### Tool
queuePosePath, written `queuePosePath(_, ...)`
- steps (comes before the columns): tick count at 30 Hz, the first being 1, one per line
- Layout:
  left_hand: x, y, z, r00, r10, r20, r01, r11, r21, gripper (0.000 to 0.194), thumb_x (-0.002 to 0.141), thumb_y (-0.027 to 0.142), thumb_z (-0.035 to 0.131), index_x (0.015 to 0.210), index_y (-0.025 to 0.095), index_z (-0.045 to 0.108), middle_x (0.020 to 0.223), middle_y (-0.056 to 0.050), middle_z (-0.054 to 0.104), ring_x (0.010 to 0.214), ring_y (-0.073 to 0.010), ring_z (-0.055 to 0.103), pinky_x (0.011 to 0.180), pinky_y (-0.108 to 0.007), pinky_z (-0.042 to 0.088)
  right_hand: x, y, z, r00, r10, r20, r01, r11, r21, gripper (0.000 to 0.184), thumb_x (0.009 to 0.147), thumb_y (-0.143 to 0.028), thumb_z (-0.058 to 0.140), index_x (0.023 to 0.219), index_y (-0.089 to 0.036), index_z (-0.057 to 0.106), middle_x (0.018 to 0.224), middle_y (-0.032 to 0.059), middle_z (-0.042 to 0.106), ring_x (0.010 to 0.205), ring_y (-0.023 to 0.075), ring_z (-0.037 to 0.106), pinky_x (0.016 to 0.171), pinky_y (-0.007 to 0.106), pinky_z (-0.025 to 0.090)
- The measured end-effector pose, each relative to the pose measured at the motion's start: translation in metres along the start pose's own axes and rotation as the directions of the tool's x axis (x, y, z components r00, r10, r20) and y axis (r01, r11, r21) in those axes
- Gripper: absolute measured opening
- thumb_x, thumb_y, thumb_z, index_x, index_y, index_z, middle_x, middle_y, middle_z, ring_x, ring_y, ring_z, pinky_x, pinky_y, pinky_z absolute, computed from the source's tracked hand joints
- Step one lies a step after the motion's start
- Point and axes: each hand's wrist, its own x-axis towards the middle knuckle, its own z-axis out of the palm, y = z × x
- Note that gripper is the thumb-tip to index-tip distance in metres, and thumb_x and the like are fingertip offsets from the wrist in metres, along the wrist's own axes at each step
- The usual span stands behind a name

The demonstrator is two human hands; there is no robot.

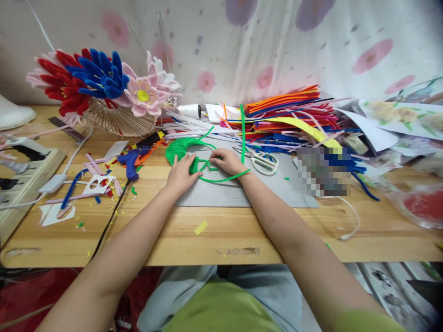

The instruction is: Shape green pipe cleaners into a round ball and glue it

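On the grey board (pixel 221 196) lies a curved form wrapped in green (pixel 176 150), with a thin rim arching to the right. My left hand (pixel 183 174) grips its near end, thumb and fingers closed on the wrapped part. Just to the right, my right hand (pixel 226 161) has its fingers pinched together at a green pipe cleaner (pixel 207 163) inside the curve; the fingertips are partly hidden. A long green strand (pixel 224 179) bends under my right wrist, and another green pipe cleaner (pixel 242 133) stands beyond it. White-handled scissors (pixel 265 163) lie right of my right hand.
Bundles of coloured pipe cleaners (pixel 287 115) are piled at the back. A fan with fuzzy flowers (pixel 119 122) stands back left. A blue glue gun (pixel 130 163) and scraps lie left, near a power strip (pixel 32 180). Papers (pixel 370 129) and a plastic-wrapped red item (pixel 424 205) sit right.
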Motion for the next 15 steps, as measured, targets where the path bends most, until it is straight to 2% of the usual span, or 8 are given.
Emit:
queuePosePath(2, -0.003, 0.000, -0.001, 0.990, 0.052, 0.134, -0.064, 0.994, 0.089, 0.050, 0.084, 0.036, 0.042, 0.130, 0.016, 0.041, 0.139, -0.010, 0.041, 0.133, -0.0259, 0.027, 0.109, -0.052, 0.011, 0.000, -0.002, 0.000, 0.999, -0.030, -0.021, 0.028, 0.998, -0.049, 0.011, 0.078, -0.024, 0.056, 0.079, -0.017, 0.065, 0.081, 0.0038, 0.064, 0.080, 0.0153, 0.054, 0.075, 0.027, 0.038)
queuePosePath(4, -0.006, 0.002, -0.001, 0.975, 0.099, 0.201, -0.133, 0.978, 0.161, 0.050, 0.088, 0.033, 0.032, 0.134, 0.015, 0.037, 0.143, -0.011, 0.034, 0.136, -0.0259, 0.020, 0.109, -0.054, 0.004, 0.001, -0.006, -0.001, 0.997, -0.053, -0.064, 0.045, 0.992, -0.117, 0.013, 0.080, -0.025, 0.055, 0.080, -0.018, 0.066, 0.082, 0.0048, 0.063, 0.082, 0.0164, 0.053, 0.076, 0.028, 0.037)
queuePosePath(8, -0.008, 0.006, 0.000, 0.982, 0.109, 0.157, -0.145, 0.959, 0.242, 0.055, 0.088, 0.033, 0.029, 0.139, 0.013, 0.028, 0.143, -0.013, 0.031, 0.136, -0.0260, 0.019, 0.106, -0.056, -0.010, 0.002, -0.015, 0.000, 0.991, -0.069, -0.117, 0.039, 0.971, -0.237, 0.016, 0.082, -0.029, 0.053, 0.082, -0.019, 0.066, 0.085, 0.0065, 0.063, 0.086, 0.0186, 0.052, 0.077, 0.029, 0.036)
queuePosePath(11, -0.008, 0.005, -0.002, 0.992, 0.052, 0.114, -0.080, 0.963, 0.259, 0.063, 0.085, 0.039, 0.035, 0.140, 0.010, 0.023, 0.144, -0.016, 0.028, 0.137, -0.0275, 0.015, 0.106, -0.056, -0.010, 0.002, -0.018, 0.002, 0.991, -0.077, -0.110, 0.045, 0.961, -0.273, 0.016, 0.083, -0.029, 0.052, 0.083, -0.020, 0.065, 0.086, 0.0067, 0.063, 0.086, 0.0193, 0.051, 0.076, 0.030, 0.035)
queuePosePath(15, -0.007, 0.002, -0.003, 0.989, 0.058, 0.137, -0.093, 0.961, 0.260, 0.060, 0.085, 0.042, 0.034, 0.138, 0.013, 0.031, 0.145, -0.015, 0.028, 0.137, -0.0276, 0.014, 0.107, -0.056, -0.009, 0.003, -0.016, 0.004, 0.991, -0.072, -0.112, 0.035, 0.952, -0.305, 0.017, 0.083, -0.029, 0.052, 0.084, -0.019, 0.065, 0.086, 0.0071, 0.063, 0.086, 0.0200, 0.049, 0.075, 0.031, 0.034)
